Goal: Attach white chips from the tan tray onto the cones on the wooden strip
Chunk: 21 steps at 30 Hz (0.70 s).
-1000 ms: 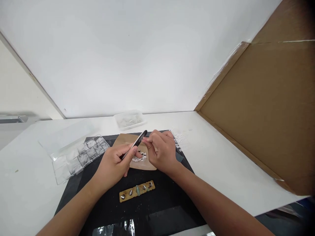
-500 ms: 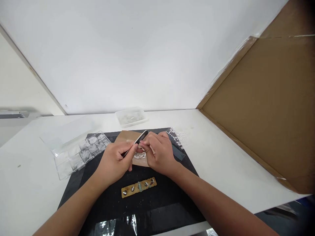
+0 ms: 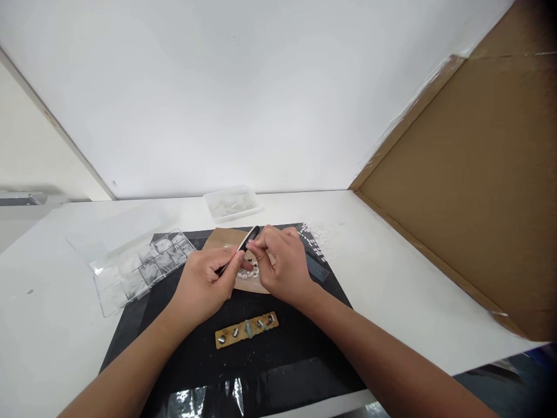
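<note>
My left hand (image 3: 209, 276) is closed round a slim black tool with a pale edge (image 3: 250, 237), which slants up to the right. Close beside its upper end, my right hand (image 3: 285, 264) has thumb and index finger pinched; what they hold is too small to make out. Beneath both hands lies a brown sheet (image 3: 224, 237) with small white pieces (image 3: 250, 271) on it. Nearer to me, a yellowish strip (image 3: 241, 337) bearing several shiny metal pieces and a pale greenish lump rests on the black mat (image 3: 243, 371).
A clear compartment box (image 3: 145, 270) with small bags stands at the left. Behind the mat is a translucent tray (image 3: 230, 203). Small white pieces (image 3: 319, 238) are spread at the mat's back right corner. A cardboard panel (image 3: 470, 191) rises at the right.
My right hand's fingers have shifted slightly and show more of the white pieces below. The black tool's tip has risen a little. The whole view has moved slightly.
</note>
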Motion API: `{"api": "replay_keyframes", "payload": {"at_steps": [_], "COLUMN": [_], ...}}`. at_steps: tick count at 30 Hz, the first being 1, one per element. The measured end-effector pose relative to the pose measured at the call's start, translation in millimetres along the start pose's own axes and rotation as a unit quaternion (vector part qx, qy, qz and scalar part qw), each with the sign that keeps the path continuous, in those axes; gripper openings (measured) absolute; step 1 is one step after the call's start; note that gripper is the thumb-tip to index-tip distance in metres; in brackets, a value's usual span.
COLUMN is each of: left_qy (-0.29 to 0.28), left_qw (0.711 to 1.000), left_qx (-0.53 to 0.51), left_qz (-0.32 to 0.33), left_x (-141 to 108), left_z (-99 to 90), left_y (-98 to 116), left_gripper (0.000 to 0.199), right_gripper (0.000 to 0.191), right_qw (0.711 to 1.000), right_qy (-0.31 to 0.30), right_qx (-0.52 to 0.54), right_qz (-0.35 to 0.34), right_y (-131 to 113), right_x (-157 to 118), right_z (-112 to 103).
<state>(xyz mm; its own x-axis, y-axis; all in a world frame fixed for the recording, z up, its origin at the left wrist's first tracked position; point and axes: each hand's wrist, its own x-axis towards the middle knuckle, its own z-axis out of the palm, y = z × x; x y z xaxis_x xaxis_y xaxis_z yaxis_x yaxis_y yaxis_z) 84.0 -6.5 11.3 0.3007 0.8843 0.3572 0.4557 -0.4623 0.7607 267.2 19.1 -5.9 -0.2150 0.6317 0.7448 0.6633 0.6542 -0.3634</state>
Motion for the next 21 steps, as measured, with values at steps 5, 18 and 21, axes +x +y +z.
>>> {"api": "replay_keyframes", "payload": {"at_steps": [5, 18, 21], "left_qy": [0.021, 0.025, 0.024], "left_qw": [1.0, 0.999, 0.999], "left_qx": [0.017, 0.023, 0.025], "left_qz": [0.014, 0.023, 0.022], "left_x": [1.6, 1.8, 2.0], "left_z": [0.8, 0.7, 0.8], "left_y": [2.2, 5.2, 5.0], "left_gripper": [0.036, 0.037, 0.037], "right_gripper": [0.026, 0.025, 0.025], "right_qw": [0.999, 0.999, 1.0], "right_qy": [0.026, 0.051, 0.018], "right_qx": [-0.019, -0.009, 0.011], "right_qz": [0.011, 0.012, 0.003], "right_y": [-1.0, -1.9, -2.7], "right_x": [0.6, 3.4, 3.7], "right_z": [-0.1, 0.0, 0.0]}}
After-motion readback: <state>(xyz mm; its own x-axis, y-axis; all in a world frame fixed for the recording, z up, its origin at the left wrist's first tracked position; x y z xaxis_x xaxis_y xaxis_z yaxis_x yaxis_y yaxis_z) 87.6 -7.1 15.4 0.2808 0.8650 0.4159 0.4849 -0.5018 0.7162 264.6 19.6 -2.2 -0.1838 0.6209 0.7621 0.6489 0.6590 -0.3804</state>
